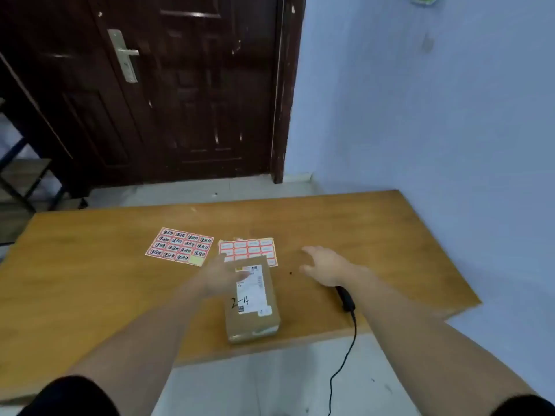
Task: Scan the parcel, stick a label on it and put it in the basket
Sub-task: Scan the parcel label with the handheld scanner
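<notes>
Nearest the camera, two bare forearms are reaching out over the near edge of the wooden worktop (90, 265). A black cable (345, 355) is trailing off that edge up to a dark handheld scanner (345, 298), which is lying flat under the right wrist, touched by neither hand as far as can be seen.

Just left of the scanner, the parcel (252, 322), a brown cardboard box, is sitting flat near the front edge with its white shipping slip facing up and "2-4" handwritten across it. The left hand (222, 277) is hovering over the parcel's far left corner, blurred, its grip released as far as the blur allows. The right hand (324, 265) is hanging above bare wood to the parcel's right, fingers spread and holding nothing.

Beyond the parcel, two label sheets are lying side by side: a red-bordered sheet (247, 249) partly tucked behind the box, and a printed sheet (180, 246) to its left, with one yellowish cell at its near corner.

No basket is showing. Whether scanning is done cannot be told; the labelling and the placing in the basket are probably still waiting.
</notes>
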Demonstrator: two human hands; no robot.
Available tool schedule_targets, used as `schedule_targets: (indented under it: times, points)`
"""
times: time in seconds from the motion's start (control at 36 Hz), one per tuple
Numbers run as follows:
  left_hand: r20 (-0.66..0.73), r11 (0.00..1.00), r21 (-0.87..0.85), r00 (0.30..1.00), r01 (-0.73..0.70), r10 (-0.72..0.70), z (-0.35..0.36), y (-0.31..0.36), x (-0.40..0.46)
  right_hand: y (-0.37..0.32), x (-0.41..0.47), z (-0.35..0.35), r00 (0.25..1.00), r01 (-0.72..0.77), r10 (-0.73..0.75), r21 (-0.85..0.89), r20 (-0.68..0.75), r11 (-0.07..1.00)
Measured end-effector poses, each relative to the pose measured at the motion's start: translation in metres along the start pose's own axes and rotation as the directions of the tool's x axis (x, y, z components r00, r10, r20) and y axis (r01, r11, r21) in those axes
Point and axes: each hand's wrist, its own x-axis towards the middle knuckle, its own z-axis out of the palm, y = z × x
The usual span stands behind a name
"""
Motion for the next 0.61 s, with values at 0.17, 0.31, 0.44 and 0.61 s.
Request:
schedule_targets:
  times: [0.17,0.31,0.44,0.61]
  points:
    - [-0.125,0.896,-0.080,0.887,0.438,-0.445,0.039,-0.020,0.031,0.067,0.031,0.013,0.982,-0.185,0.184,0.021,0.044,0.983]
    - [-0.164,0.807,-0.195,0.793,0.557,-0.587,0.059,-0.038,0.049,0.112,0.052,0.025,0.944,-0.330,0.329,0.081,0.033,0.940]
    - [-0.125,0.761,-0.249,0.760,0.599,-0.638,0.071,-0.054,0.052,0.134,0.065,0.054,0.921,-0.384,0.365,0.164,0.136,0.909]
    - [-0.088,0.743,-0.257,0.750,0.618,-0.655,0.075,-0.061,0.049,0.131,0.071,0.078,0.900,-0.432,0.402,0.223,0.168,0.874]
